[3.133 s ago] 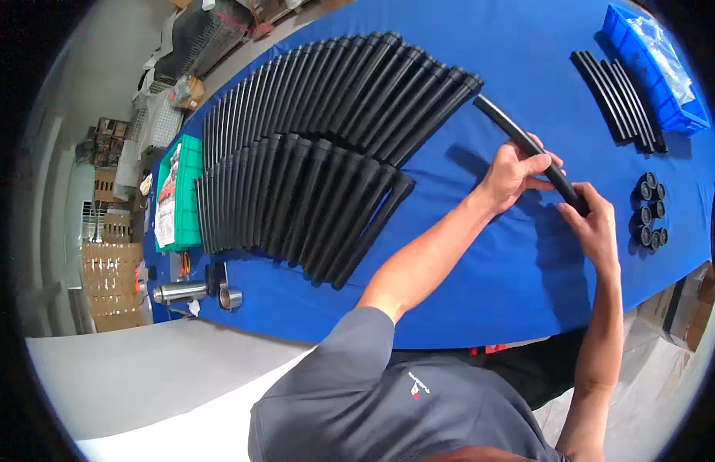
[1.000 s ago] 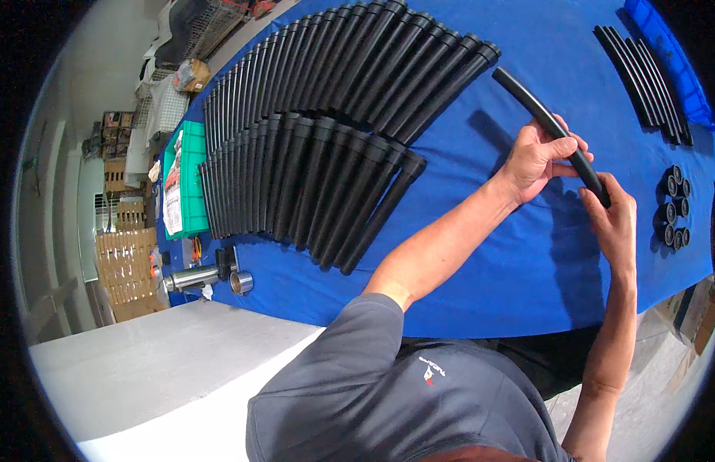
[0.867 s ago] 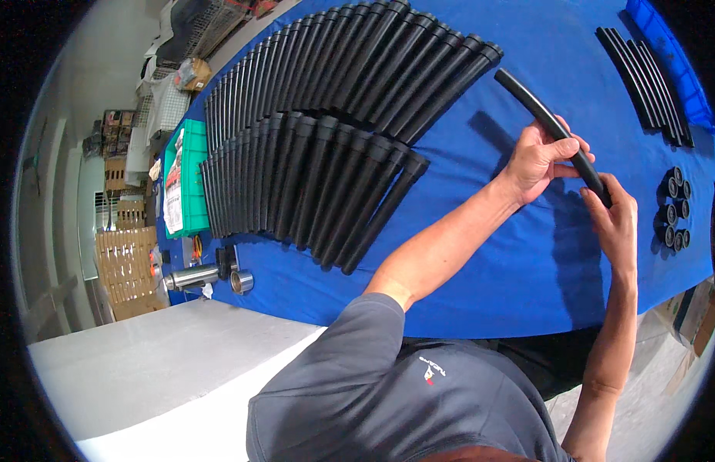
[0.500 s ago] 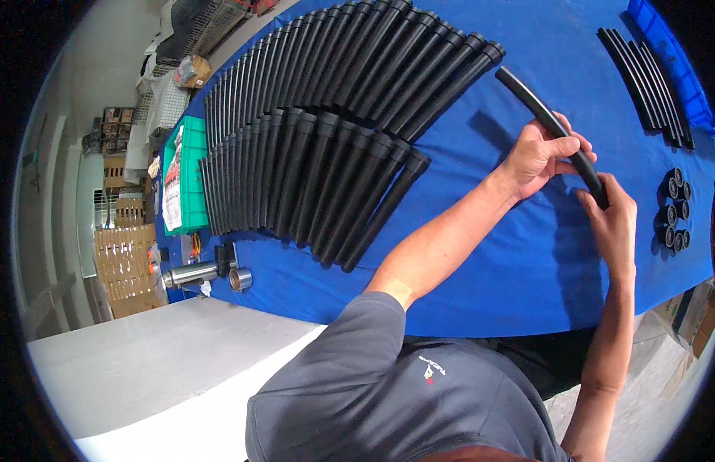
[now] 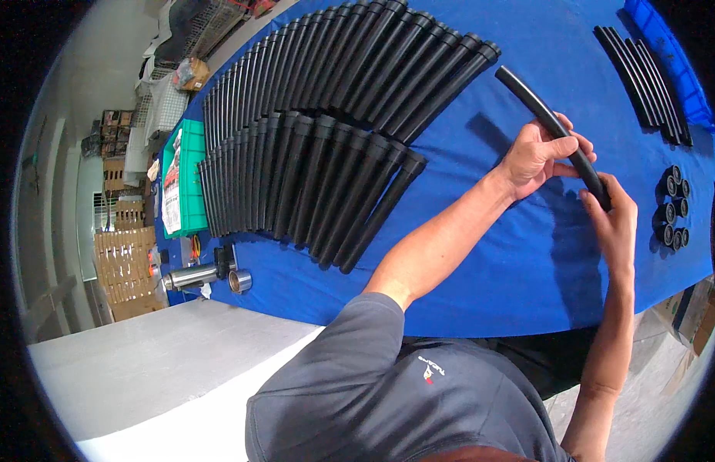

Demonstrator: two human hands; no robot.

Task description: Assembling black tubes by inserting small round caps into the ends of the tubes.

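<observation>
Left hand (image 5: 544, 156) wraps the middle of a plain black tube (image 5: 530, 96), thumb across the top, fingers curled under it; right hand (image 5: 615, 223) grips the same tube at its lower-right end, thumb and fingers closed round it. Tube sits right of centre, slanting from upper left to lower right, held clear of the blue cloth (image 5: 480, 269), shadow falling below. Upper-left to centre of frame: two fanned rows of black tubes with collared upper ends, upper row (image 5: 349, 65) and lower row (image 5: 309, 185), tubes packed side by side. Upper right: a bunch of loose black tubes (image 5: 638, 85), next to a blue crate (image 5: 674, 61) at the rim. Right edge: cluster of short round black caps (image 5: 669, 212). Left side: green crate (image 5: 194, 181) with printed sheet (image 5: 172, 185) inside; below it a silver flask (image 5: 194, 276), metal ring-shaped piece (image 5: 239, 282) just right of it.
</observation>
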